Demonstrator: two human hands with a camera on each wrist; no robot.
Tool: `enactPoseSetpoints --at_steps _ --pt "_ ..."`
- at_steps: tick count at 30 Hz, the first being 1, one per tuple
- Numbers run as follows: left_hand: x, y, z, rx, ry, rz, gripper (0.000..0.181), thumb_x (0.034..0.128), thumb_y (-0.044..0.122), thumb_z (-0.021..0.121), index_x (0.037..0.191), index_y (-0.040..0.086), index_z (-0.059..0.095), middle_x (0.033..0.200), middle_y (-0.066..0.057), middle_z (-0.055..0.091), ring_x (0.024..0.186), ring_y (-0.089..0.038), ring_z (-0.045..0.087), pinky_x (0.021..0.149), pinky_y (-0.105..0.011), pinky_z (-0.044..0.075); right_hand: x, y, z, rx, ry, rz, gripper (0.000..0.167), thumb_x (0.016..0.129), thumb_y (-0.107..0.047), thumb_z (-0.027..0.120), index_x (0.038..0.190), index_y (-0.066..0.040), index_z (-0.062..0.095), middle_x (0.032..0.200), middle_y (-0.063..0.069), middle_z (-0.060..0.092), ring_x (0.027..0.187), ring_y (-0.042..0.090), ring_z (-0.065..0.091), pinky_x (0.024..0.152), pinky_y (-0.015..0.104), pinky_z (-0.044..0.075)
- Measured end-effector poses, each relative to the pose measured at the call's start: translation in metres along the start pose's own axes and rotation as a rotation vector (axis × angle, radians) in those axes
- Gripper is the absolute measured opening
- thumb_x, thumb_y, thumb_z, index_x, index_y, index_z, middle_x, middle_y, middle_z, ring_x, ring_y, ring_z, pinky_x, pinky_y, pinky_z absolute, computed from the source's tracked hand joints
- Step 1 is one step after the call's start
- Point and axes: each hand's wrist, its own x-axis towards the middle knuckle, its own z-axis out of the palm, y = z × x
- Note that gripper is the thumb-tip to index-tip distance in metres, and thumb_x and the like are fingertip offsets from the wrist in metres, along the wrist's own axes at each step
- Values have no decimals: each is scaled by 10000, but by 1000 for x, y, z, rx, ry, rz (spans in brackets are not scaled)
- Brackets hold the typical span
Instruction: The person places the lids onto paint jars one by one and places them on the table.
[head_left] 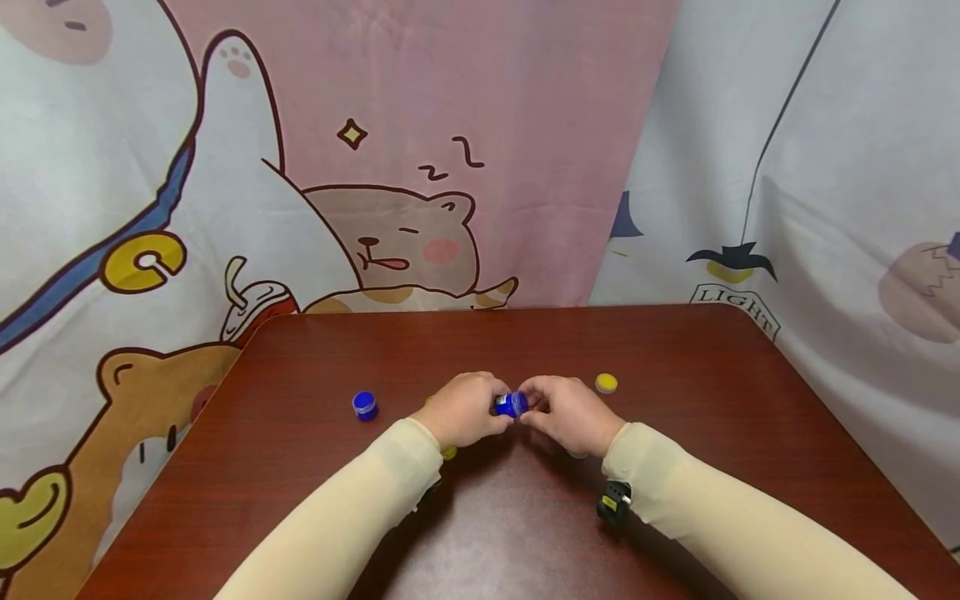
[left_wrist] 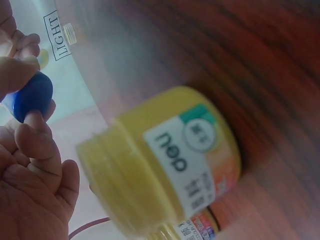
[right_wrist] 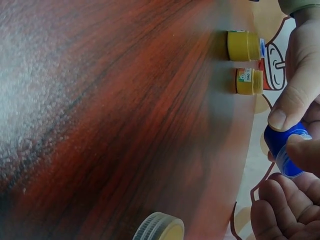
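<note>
A small blue paint jar (head_left: 512, 405) is held on its side between both hands, above the table. My left hand (head_left: 467, 410) grips its body; a pale label shows beside the fingers. At the jar's clear-rimmed end is my right hand (head_left: 573, 414), its thumb lying over the rim (right_wrist: 291, 170) in the right wrist view while its other fingers curl nearby. Close to the left wrist stands a yellow jar (left_wrist: 150, 165) with a deli label and a threaded, uncapped neck. A second yellow jar (left_wrist: 200, 227) is partly hidden behind it.
Another blue jar (head_left: 365, 406) stands on the left of the reddish-brown table (head_left: 510, 517). A yellow-centred lid (head_left: 606, 383) lies beyond the right hand. Another lid (right_wrist: 161, 227) shows in the right wrist view. A cartoon curtain (head_left: 525, 150) hangs behind the table's far edge.
</note>
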Motion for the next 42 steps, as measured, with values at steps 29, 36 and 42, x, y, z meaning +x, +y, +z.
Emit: enactPoseSetpoints --at_steps 29,36,42 --pt "1 4 2 59 52 24 369 946 398 785 1201 134 748 1092 28 733 962 -114 651 1040 -388 435 -4 4 -4 28 10 7 252 941 -224 809 1165 -153 716 1035 -30 734 957 122 682 890 387 594" --pt "1 4 0 58 67 29 347 939 396 796 1165 135 751 1052 38 734 929 -109 644 1029 -388 434 -6 3 -5 9 8 5 241 949 -269 802 1145 -154 723 1023 -33 726 922 114 666 866 376 598" --pt "0 5 -1 66 93 31 328 930 399 807 1124 143 746 1007 53 723 898 -96 632 1038 -394 433 -6 2 -6 -5 11 1 241 956 -305 790 1126 -146 727 982 -41 716 874 109 650 841 358 595"
